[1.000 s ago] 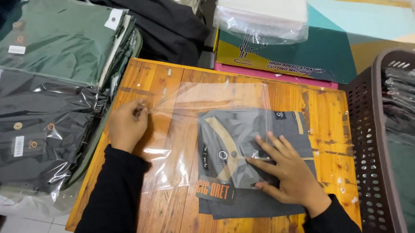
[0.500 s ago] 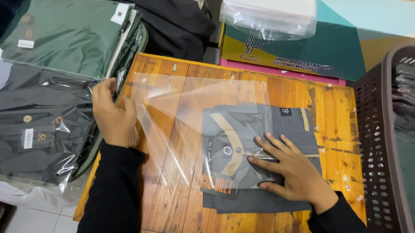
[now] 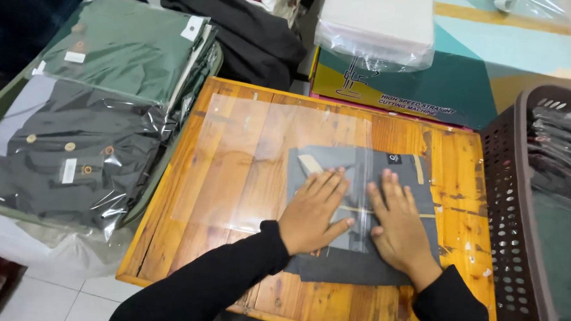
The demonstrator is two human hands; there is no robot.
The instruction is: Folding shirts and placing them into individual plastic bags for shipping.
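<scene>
- Here, the table (image 3: 230, 241) is a wooden top bearing all the work; stacks of bagged garments (image 3: 101, 114) lie off its left edge and a brown basket (image 3: 514, 209) of more bagged ones stands at its right. Judged from this, keep the top bare around the work so the film does not snag.
- The bag (image 3: 260, 159), a clear plastic sleeve, lies flat across the table's middle, its right part over the shirt. Its long left part is empty and flat. Judgement: keep it unwrinkled and square to the shirt's edges.
- The shirt (image 3: 400, 169), folded and grey, lies on the table's right half; its near edge shows outside the film. Judgement: press evenly so the fold does not shift.
- The left hand (image 3: 312, 213) lies palm down on the shirt, fingers spread and flat, gripping nothing.
- The right hand (image 3: 401, 226) lies just beside it, also palm down with fingers spread; the 2 thumbs nearly meet. Judgement: stroke outward from the centre to drive air out, using light, equal pressure.
</scene>
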